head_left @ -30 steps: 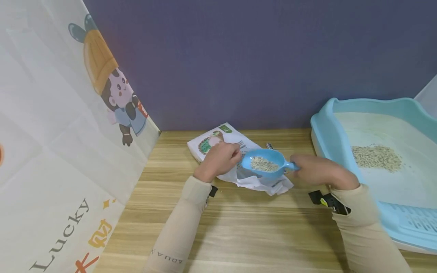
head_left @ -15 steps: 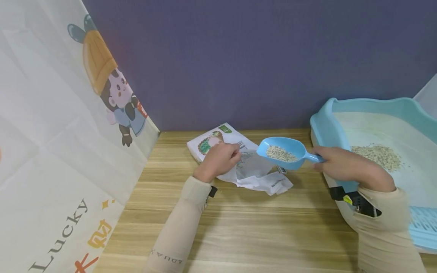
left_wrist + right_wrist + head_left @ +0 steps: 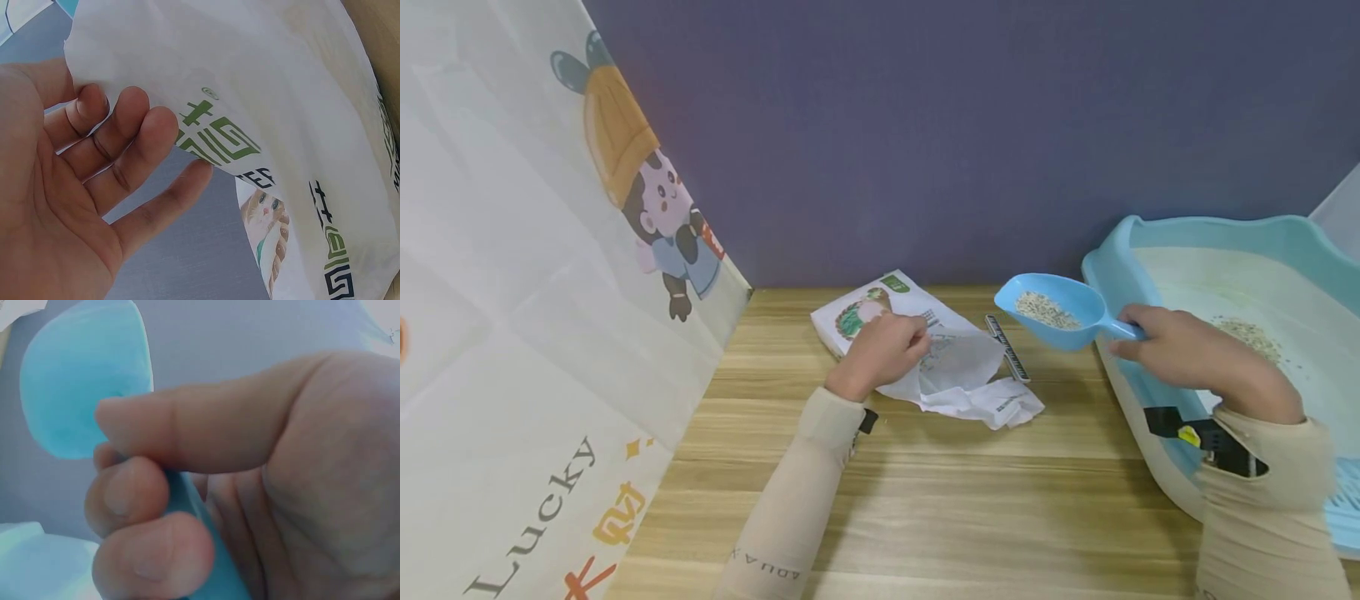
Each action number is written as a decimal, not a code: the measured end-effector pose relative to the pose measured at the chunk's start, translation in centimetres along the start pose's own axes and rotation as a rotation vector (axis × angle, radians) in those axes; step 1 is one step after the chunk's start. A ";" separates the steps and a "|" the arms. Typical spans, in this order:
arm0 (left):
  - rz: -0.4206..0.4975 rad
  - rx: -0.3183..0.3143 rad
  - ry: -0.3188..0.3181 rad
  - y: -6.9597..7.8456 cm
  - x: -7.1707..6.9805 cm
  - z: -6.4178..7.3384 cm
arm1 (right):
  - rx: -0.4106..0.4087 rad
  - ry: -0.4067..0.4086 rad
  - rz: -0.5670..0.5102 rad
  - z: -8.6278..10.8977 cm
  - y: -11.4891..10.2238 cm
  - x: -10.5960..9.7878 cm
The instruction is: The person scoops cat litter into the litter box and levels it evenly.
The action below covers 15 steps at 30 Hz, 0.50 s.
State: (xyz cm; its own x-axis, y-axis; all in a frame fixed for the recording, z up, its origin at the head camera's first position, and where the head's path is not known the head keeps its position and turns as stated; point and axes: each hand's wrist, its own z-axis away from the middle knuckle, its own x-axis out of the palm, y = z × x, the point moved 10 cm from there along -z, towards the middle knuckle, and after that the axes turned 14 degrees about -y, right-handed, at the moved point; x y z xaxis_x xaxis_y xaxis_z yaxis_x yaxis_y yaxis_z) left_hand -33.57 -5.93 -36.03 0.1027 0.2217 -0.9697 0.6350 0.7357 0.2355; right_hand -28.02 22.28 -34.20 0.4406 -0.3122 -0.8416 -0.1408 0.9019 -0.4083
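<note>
My right hand (image 3: 1210,354) grips the handle of a light blue scoop (image 3: 1078,337), its fingers and thumb wrapped around it in the right wrist view. Pale pellets of litter (image 3: 1045,310) lie in the scoop's bowl, which hangs in the air just left of the litter box (image 3: 1123,283). Over on the left, my left hand (image 3: 883,350) pinches the edge of a white printed litter bag (image 3: 955,350) that lies on the table with its mouth towards the right. In the left wrist view, the bag's plastic (image 3: 250,75) passes between thumb and fingers.
A small heap of litter (image 3: 1251,337) sits on the box floor, partly behind my right hand. Beside the bag, a narrow dark-and-white strip (image 3: 1009,348) lies on the wooden table (image 3: 925,517). A dark wall (image 3: 962,142) stands behind, a printed white sheet (image 3: 490,250) at left.
My right hand has carried the filled scoop from over the bag's mouth rightwards to beside the litter box, uncovering the strip. The left hand stays on the bag.
</note>
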 end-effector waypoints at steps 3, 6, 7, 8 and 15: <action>0.003 0.000 -0.002 0.1 0.0 0.0 | 0.031 0.027 -0.004 0.5 0.8 -0.7; 0.005 0.000 -0.002 0.1 0.0 0.0 | 0.055 0.052 -0.035 1.2 1.5 -1.4; 0.002 -0.002 -0.002 0.1 0.0 0.0 | 0.065 0.060 -0.047 1.4 1.8 -1.6; 0.000 -0.002 -0.001 0.1 0.0 0.0 | 0.071 0.070 -0.055 1.6 1.9 -1.8; -0.008 -0.001 0.004 0.1 0.0 0.1 | 0.130 0.147 -0.097 2.9 3.5 -2.9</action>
State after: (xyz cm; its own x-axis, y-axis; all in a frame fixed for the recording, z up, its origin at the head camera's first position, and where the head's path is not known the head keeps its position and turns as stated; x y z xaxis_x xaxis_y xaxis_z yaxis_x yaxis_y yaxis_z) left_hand -33.43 -5.91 -35.98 0.0948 0.2183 -0.9713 0.6349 0.7382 0.2279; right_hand -27.27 27.19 -32.13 0.3116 -0.4310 -0.8468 0.0158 0.8934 -0.4489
